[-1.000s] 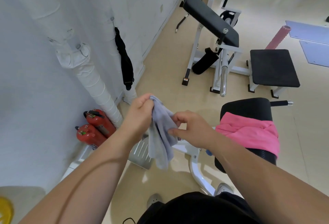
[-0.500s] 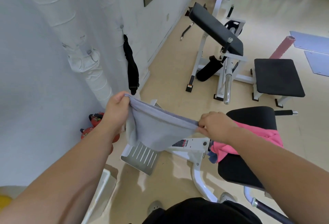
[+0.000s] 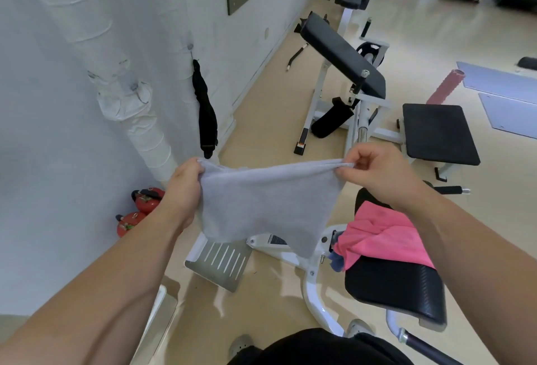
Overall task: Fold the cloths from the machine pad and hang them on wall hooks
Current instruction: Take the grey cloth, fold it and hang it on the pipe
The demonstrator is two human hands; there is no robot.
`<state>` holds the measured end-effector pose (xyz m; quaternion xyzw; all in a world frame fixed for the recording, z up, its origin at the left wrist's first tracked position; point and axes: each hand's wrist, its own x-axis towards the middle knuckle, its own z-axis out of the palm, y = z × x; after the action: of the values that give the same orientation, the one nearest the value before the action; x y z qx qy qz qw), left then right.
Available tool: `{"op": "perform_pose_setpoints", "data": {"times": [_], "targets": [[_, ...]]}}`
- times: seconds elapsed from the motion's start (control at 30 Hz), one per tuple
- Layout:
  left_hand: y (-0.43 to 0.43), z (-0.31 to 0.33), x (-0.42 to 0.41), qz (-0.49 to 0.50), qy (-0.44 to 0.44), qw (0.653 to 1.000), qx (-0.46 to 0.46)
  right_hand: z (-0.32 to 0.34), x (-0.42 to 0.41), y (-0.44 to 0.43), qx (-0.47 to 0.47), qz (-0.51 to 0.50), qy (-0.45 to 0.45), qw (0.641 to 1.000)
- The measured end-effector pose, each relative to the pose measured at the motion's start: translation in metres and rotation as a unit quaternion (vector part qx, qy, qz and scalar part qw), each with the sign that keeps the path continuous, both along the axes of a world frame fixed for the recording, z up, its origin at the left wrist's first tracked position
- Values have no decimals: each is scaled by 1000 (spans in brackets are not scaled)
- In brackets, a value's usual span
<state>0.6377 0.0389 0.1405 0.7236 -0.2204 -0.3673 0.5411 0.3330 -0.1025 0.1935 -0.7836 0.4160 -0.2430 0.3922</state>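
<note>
- Cloth handling has moved on within the last second: the grey cloth [image 3: 261, 205], bunched into a hanging wad between the hands a second ago, is now drawn out wide, its top edge pulled taut from hand to hand.
- A corner of that edge is clenched in the grip of the left hand [image 3: 186, 187], the fist closed around the fabric.
- The opposite corner is pinched in the grip of the right hand [image 3: 380, 173], between thumb and fingertips, with the remaining fingers curled.
- The hands, nearly touching a second ago, are now held well apart; the cloth hangs in the air between them, clear of the machine pad [image 3: 398, 286] and in front of the white frame of the machine.
- The lower edge is seen to droop unevenly, so the cloth is judged to be spread but not yet folded; the opening-out is read as preparation for a first fold.
- A pink cloth [image 3: 383, 239] is left lying rumpled across the far part of the machine pad, draped over its left edge, with a scrap of blue fabric showing beneath it; at least this much is judged still to be done.
- A black cloth [image 3: 206, 115] is seen hanging from a wall hook [image 3: 190, 46] on the white wall, beside the wrapped pipe; whether it belongs to the task cannot be told.
- Other free hooks cannot be made out with certainty.
</note>
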Motion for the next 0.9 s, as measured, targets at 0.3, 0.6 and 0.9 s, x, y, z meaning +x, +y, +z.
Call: {"op": "perform_pose_setpoints", "data": {"times": [0.3,0.6,0.9], "targets": [[-1,0,-11,-50,-10,997,-53,-16,-22,2,274,-158,-207,926],[-1,-11,-52,16,5,1000,-10,-37,8,46,13,-239,10,971],[15,14,-118,-113,34,992,-52,-35,52,94,92,-38,-111,989]]}}
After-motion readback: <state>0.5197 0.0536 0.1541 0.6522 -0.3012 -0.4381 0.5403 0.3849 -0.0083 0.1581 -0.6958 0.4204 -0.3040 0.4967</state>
